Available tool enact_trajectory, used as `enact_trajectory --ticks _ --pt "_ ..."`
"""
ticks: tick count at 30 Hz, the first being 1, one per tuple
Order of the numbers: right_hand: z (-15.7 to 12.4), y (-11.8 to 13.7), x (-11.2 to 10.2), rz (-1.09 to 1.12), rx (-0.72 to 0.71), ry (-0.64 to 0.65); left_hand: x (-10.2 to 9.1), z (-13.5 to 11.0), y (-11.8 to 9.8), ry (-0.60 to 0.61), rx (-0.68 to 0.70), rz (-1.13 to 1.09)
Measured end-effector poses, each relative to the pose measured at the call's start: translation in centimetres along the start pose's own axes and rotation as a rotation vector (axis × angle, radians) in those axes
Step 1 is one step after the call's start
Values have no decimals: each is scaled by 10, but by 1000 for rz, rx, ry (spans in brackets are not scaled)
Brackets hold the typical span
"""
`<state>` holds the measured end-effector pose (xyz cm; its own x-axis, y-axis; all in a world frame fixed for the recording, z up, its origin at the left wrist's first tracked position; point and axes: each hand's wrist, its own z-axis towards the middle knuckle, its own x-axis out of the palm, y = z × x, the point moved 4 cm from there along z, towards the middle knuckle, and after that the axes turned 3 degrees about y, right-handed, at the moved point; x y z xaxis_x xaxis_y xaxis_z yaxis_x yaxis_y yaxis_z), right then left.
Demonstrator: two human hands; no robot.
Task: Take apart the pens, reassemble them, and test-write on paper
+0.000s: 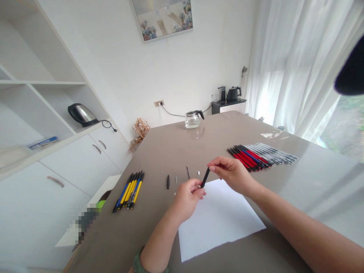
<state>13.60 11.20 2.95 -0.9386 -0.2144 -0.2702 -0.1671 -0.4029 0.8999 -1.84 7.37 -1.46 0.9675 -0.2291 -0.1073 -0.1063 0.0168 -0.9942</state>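
Where my left hand (187,198) showed, head view: I held a black barrel (205,177) low, fingers narrowed.
Right hand (231,172): my thumb and fingertips pinched its upper end.
Black barrel: slanted, near the white paper (218,223).
Yellow and blue pens (129,190): lay further left.

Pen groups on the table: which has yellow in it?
The left pen group: it alone shows yellow, along with blue. The right pen group shows red, blue and clear.

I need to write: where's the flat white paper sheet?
In the head view, the flat white paper sheet lies on the brown table, lower right of centre, partly hidden by the left hand.
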Motion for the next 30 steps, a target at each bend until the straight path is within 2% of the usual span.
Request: enact_trajectory --ticks 5,10,14,19,21,24,27,30 --pt "-2 5 3 67 -11 53 4 -3 -5 56 -29 3" --pt "1 -3 1 159 91 -51 -4 -6 -16 40 -52 -204" --pt "4 -10 -2 157 130 -97 -10 -6 -16 34 -44 -361" --pt "5 -13 -3 140 140 -112 -9 -4 -14 35 -42 -413" --pt "5 -14 -3 125 141 -114 -9 -4 -14 27 -27 -356" --pt "7 -18 -7 49 146 -139 -12 -1 -11 -45 23 -102" --pt "10 -27 -20 -172 131 -244 -16 1 -8 -140 96 144" --pt "15 -40 -30 -441 129 -283 -18 3 -6 -193 121 214"
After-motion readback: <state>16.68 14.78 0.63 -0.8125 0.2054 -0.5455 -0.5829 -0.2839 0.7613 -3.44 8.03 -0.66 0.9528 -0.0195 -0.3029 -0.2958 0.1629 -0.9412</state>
